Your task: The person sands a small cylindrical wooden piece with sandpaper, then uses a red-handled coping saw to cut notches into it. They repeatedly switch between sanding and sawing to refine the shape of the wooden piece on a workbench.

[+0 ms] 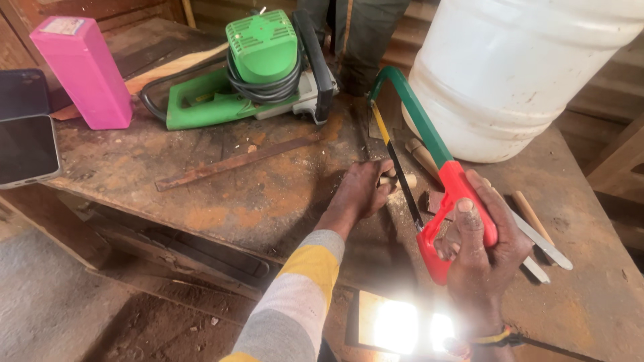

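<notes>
Hacksaw (429,167) sits in my right hand (479,251), fist wrapped round its red handle, blade resting across a small wooden dowel (397,181) on the rusty bench (268,194). My left hand (362,191) pins that dowel flat (so it won't roll).

The desk (282,194) was rough, rusty, matt metal. The hacksaw (436,167) had a painted green frame and a glossy red plastic handle. The tub (510,67) was smooth white plastic, the pegs (422,155) bare wood, the box (84,70) glossy pink.
</notes>
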